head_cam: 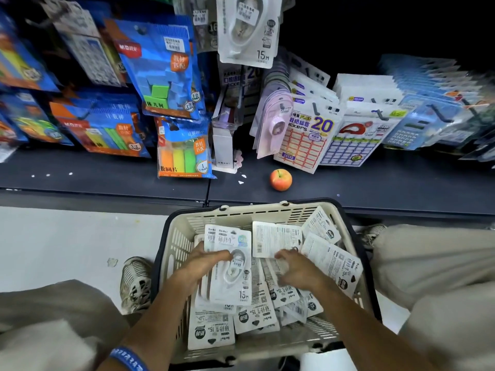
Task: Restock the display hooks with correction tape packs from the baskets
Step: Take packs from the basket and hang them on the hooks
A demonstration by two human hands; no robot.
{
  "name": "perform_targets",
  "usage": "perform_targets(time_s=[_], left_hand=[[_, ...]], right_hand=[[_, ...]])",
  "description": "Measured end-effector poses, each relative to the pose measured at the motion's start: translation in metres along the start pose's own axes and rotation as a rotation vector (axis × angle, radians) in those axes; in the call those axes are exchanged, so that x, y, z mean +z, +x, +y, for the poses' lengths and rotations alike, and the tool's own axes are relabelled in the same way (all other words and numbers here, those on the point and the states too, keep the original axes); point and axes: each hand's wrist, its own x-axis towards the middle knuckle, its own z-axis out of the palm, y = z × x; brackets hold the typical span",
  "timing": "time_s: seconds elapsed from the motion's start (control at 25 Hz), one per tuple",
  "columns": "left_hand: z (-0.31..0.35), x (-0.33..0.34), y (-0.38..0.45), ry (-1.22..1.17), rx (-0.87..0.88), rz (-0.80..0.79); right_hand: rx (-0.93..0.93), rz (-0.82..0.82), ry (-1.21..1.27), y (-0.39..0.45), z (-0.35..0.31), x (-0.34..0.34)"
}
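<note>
A cream plastic basket [241,214] sits on the floor between my knees, filled with several white correction tape packs [257,317]. My left hand [203,263] grips a small stack of face-up packs [231,266] over the basket's middle. My right hand [297,269] reaches down onto loose packs beside it, fingers curled; whether it grips one is unclear. One correction tape pack [247,28] hangs on a display hook at the top centre.
A dark shelf ledge [107,178] runs in front of the basket, with an apple [280,179] on it. Blue toy packs [163,65] hang at the left, sticker sheets [308,137] and calculators at the right. My shoes and knees flank the basket.
</note>
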Motion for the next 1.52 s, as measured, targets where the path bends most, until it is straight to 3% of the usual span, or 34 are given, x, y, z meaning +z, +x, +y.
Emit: perform_targets(time_s=[0.08, 0.2, 0.28, 0.4, 0.52, 0.64, 0.8, 0.88, 1.04, 1.08, 1.28, 1.44, 1.52], left_hand=[[-0.002, 0.003, 0.003, 0.026, 0.040, 0.024], [-0.002, 0.004, 0.006, 0.045, 0.087, 0.091], [-0.002, 0.004, 0.009, 0.030, 0.094, 0.116], [-0.002, 0.005, 0.010, 0.022, 0.119, 0.113], [-0.001, 0.007, 0.005, 0.007, 0.127, 0.047], [0.006, 0.008, -0.002, -0.051, 0.135, -0.006], [0.012, 0.002, -0.006, -0.158, 0.170, -0.030], [0.010, 0.000, -0.007, -0.128, 0.183, -0.017], [0.009, 0.003, -0.006, -0.099, 0.195, 0.000], [0.009, 0.003, -0.005, -0.114, 0.193, 0.004], [0.008, 0.003, -0.002, -0.206, 0.112, 0.054], [0.006, 0.007, -0.004, -0.126, 0.073, 0.075], [0.004, 0.007, -0.004, -0.223, 0.013, -0.018]], right_hand=[[-0.011, 0.001, -0.388, 0.003, 0.008, 0.022], [-0.051, 0.162, -0.273, 0.013, 0.004, 0.018], [-0.058, 0.136, -0.136, 0.019, 0.003, -0.013], [-0.115, -0.012, 0.408, 0.012, -0.007, -0.065], [-0.232, -0.008, 1.006, 0.005, -0.020, -0.080], [-0.173, -0.018, 1.272, 0.004, -0.021, -0.066], [-0.056, -0.166, 1.059, 0.004, -0.013, -0.047], [-0.050, -0.170, 1.072, 0.006, -0.009, -0.049], [0.053, 0.165, 1.185, 0.015, -0.013, -0.049], [0.046, 0.152, 1.141, 0.017, -0.015, -0.049], [0.081, -0.250, 0.853, 0.007, -0.019, -0.037], [0.051, -0.268, 0.868, 0.002, -0.023, -0.031], [0.043, -0.274, 0.747, 0.002, -0.031, -0.027]])
